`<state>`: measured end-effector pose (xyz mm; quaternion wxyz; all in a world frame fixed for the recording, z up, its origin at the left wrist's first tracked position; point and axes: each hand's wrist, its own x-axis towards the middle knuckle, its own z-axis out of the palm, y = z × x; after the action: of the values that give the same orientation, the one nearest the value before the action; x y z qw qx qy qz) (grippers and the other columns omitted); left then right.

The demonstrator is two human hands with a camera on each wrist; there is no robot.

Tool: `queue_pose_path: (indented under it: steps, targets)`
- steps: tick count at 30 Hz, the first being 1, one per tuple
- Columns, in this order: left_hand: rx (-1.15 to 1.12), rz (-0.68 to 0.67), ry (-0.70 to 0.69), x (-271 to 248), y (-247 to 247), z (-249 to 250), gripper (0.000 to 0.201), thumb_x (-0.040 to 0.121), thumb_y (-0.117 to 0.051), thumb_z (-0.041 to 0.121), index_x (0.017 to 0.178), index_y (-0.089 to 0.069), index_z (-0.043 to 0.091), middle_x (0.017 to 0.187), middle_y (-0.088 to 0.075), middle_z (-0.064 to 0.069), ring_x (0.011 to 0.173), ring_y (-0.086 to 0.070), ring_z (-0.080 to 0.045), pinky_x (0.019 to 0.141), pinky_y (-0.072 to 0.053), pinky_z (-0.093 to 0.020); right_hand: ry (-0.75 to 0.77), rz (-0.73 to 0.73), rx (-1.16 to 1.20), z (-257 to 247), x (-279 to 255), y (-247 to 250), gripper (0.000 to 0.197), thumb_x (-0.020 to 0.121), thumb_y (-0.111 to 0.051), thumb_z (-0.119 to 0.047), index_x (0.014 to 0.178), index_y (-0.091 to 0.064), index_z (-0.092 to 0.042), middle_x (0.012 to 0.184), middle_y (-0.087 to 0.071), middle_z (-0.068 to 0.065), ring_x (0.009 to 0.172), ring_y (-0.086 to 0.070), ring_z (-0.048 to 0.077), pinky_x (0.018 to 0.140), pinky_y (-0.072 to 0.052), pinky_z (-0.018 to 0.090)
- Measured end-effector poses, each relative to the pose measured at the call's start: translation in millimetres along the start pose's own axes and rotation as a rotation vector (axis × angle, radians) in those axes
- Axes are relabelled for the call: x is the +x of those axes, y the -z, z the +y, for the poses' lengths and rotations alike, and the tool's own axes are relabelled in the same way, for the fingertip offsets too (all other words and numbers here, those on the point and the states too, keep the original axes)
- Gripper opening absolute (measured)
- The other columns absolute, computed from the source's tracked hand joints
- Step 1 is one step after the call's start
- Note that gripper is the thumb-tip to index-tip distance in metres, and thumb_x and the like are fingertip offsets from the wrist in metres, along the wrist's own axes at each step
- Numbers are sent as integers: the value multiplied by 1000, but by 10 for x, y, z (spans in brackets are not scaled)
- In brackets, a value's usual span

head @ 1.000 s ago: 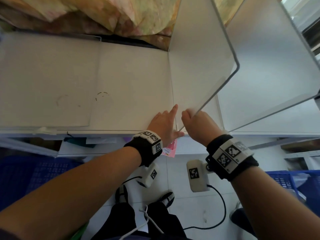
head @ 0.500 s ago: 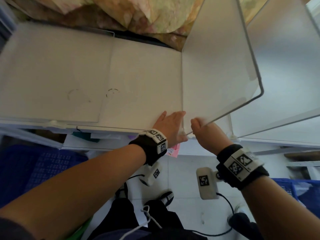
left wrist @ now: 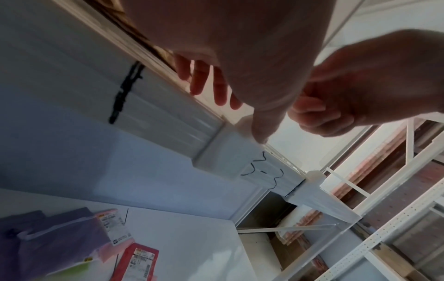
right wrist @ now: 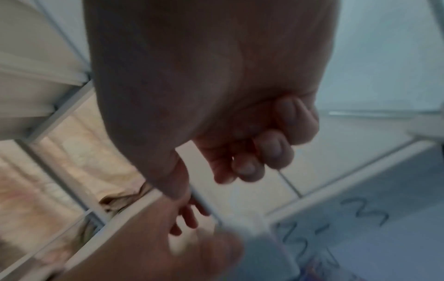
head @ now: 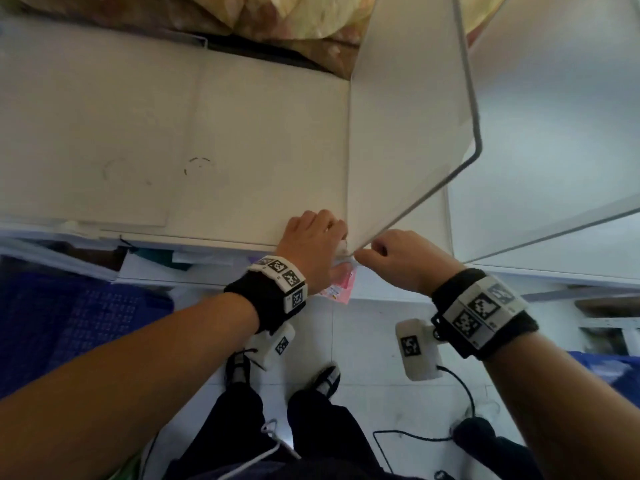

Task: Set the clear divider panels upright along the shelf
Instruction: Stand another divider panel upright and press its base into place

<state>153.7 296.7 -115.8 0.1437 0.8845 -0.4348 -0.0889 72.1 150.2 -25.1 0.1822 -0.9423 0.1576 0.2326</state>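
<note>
A white shelf (head: 242, 133) carries 2 clear divider panels standing upright on its right half: a near panel (head: 408, 116) at its front lip and a second panel (head: 554, 133) just beyond, with faint ring marks (head: 197, 166) on its bare surface.

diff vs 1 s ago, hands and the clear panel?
The left hand, flat with fingers extended earlier, has curled its fingers at the front lower corner of the clear rounded-corner divider panel. The right hand stays at that corner, fingers curled. The panel remains upright on the white shelf.
</note>
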Motion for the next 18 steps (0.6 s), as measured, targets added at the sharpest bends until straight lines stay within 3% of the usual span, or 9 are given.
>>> queue_pose_path:
  steps: [3, 6, 10, 14, 18]
  targets:
    - [83, -6, 68, 61, 95, 197, 24, 75, -36, 41, 90, -42, 24, 97, -57, -1, 92, -51, -27, 76, -31, -38, 24, 62, -8, -106, 56, -204, 47, 91, -34, -48, 64, -54, -17, 62, -55, 1, 64, -58, 23, 57, -41, 31]
    - [86, -48, 32, 137, 107, 232, 10, 78, -39, 33, 84, -40, 26, 89, -65, -1, 84, -59, -29, 71, -29, -35, 1, 121, 49, -130, 86, -243, 44, 93, -30, -44, 69, -55, -17, 63, -53, -1, 62, -56, 21, 58, -40, 30]
    - [95, -75, -25, 168, 130, 168, 21, 84, -49, 41, 94, -57, 23, 91, -70, -2, 83, -65, -28, 70, -32, -31, -36, 205, 168, -164, 157, -195, 43, 92, -32, -44, 79, -59, -13, 75, -62, 6, 71, -61, 27, 69, -53, 39]
    - [76, -77, -4, 134, 89, 196, 26, 88, -48, 41, 97, -61, 19, 91, -71, -4, 81, -66, -29, 68, -40, -31, -33, 100, 196, -147, 253, -170, 32, 90, -36, -35, 83, -57, -13, 77, -60, 5, 72, -60, 26, 66, -50, 35]
    - [88, -28, 26, 73, 37, 218, 28, 87, -54, 45, 94, -63, 20, 80, -71, -1, 70, -65, -27, 67, -49, -32, 9, -1, 221, -104, 273, -140, 31, 92, -37, -34, 85, -59, -13, 75, -60, 2, 66, -59, 18, 59, -44, 28]
